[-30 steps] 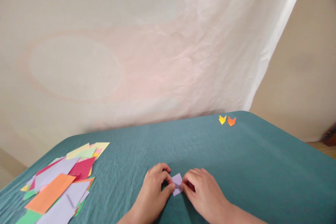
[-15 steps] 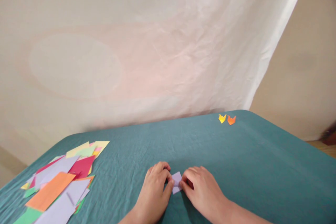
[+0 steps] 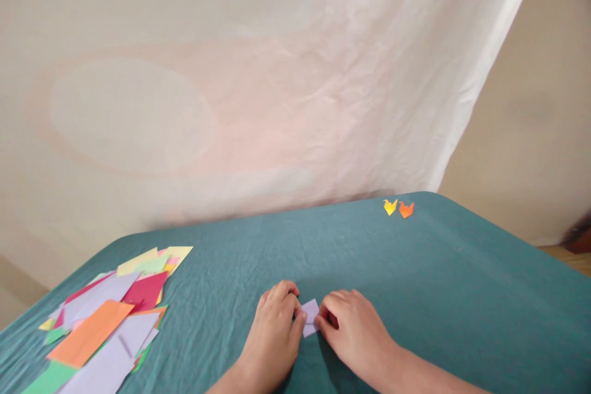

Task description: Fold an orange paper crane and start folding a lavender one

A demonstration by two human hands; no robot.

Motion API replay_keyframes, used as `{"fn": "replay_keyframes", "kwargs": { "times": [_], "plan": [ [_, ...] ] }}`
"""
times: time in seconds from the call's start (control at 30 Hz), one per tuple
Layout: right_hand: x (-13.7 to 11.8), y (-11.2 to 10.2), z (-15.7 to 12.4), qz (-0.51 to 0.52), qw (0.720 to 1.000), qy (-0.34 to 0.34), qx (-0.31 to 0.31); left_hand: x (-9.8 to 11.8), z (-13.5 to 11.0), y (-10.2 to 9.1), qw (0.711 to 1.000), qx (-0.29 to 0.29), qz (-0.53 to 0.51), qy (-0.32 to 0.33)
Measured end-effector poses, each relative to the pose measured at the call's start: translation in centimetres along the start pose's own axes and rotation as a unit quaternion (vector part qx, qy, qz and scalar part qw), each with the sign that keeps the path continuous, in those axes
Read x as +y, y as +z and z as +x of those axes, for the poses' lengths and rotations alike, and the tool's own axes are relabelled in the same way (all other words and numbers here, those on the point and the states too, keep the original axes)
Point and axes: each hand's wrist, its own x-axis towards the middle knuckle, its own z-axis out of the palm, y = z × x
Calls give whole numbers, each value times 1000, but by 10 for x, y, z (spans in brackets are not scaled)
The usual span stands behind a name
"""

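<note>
A small folded lilac paper [image 3: 311, 315] lies on the teal tablecloth [image 3: 415, 283] near the front edge. My left hand [image 3: 273, 335] has its fingers curled, and its thumb and fingertips press the paper's left side. From the other side, my right hand [image 3: 353, 331] pinches the paper's right edge with bent fingers. Both hands rest on the cloth, and part of the paper is hidden under the fingertips.
A loose pile of coloured paper sheets [image 3: 104, 320] covers the table's left end. Two small folded paper figures, one yellow [image 3: 390, 206] and one orange [image 3: 406, 209], sit at the far right edge. A pale crinkled backdrop [image 3: 277, 74] hangs behind the table.
Both hands stay on the lilac paper, with only slight finger movement along its edges. The view has shifted a little.
</note>
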Motion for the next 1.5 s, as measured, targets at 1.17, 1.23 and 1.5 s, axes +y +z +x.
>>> {"fn": "replay_keyframes", "kwargs": {
  "times": [1.17, 1.23, 1.5],
  "plan": [
    [7, -1, -27, -217, 944, -240, -68, -2, -2, 0, 1000, 10, 18, -7],
    [5, -4, -26, -206, 947, -230, -90, -2, -2, 0, 1000, 9, 17, -7],
    [0, -15, -23, -164, 959, -182, -141, -1, -2, 0, 1000, 11, 15, -5]
  ]
}}
